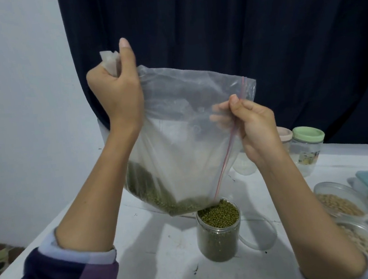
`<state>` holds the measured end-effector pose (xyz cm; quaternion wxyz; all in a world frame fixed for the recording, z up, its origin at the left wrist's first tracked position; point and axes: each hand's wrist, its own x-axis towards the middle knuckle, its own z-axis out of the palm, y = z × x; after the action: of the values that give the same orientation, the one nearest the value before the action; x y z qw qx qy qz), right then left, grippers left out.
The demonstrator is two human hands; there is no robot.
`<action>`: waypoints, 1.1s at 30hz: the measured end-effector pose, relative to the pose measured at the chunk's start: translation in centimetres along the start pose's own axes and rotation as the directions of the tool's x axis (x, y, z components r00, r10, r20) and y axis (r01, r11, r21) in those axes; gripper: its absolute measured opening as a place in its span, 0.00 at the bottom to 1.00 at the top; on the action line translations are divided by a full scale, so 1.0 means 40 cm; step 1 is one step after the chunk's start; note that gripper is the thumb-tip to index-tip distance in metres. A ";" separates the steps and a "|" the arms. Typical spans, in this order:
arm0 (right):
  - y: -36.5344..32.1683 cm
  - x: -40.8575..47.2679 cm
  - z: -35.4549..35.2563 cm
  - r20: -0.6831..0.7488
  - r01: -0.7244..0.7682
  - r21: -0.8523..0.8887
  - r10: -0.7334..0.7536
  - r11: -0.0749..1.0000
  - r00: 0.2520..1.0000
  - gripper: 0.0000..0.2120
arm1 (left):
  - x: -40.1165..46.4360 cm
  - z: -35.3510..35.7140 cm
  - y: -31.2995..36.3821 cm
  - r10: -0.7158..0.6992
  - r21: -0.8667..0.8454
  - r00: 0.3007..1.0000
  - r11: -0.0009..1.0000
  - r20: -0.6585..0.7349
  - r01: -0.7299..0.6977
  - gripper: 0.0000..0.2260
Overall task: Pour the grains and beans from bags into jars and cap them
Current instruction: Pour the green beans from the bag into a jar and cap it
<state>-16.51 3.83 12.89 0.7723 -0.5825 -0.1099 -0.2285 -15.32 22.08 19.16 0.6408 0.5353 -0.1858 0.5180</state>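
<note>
While the thin, clear plastic zip bag (177,126) hangs tilted over the bench (167,253), the left hand (115,89) is closed in a fist-like grip on a bunched bottom corner, held highest in the view. Being soft film, the bag has no stiffness of its own; it probably folds wherever it is not held taut, so a gathered corner is a sound place to take hold. Small green mung beans (152,192) lie heaped in the lowest fold, well below the left grip, and their weight likely pulls the film down and to the left. To the right, the bag's lower corner beside the red zip strip (227,153) touches the mouth of the clear cylindrical plastic jar (219,232), which stands uncapped and upright on the bench and is filled with beans to the rim. The right hand (254,128) pinches the zip edge between thumb and fingers, above and right of the jar, guiding the opening. Judged from the level, spilling is a risk. Farther right stand a green-lidded clear jar (306,147) and open clear jars of pale grain (337,203).
</note>
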 end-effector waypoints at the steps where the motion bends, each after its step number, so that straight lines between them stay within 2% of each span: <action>1: 0.003 0.001 0.002 -0.008 -0.009 0.011 0.009 1.000 1.000 0.12 | 0.000 0.001 0.000 -0.002 -0.002 1.000 1.000 0.003 0.002 0.25; 24: 0.013 -0.006 0.026 0.003 0.004 0.005 -0.004 1.000 1.000 0.13 | 0.030 -0.017 -0.012 0.011 0.011 0.999 1.000 -0.031 -0.011 0.24; 30: -0.013 -0.013 0.060 0.078 -0.025 -0.014 0.026 1.000 0.997 0.12 | 0.042 -0.064 -0.017 -0.045 0.016 0.993 0.999 -0.111 0.048 0.25; 33: -0.020 -0.018 0.090 0.119 -0.040 -0.067 0.048 0.997 0.992 0.12 | 0.047 -0.105 -0.038 -0.145 0.018 0.971 0.988 -0.191 0.151 0.25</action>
<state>-17.20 7.25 14.34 0.7499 -0.6221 -0.1362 -0.1793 -14.59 26.82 18.38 0.6837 0.5063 -0.0753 0.5201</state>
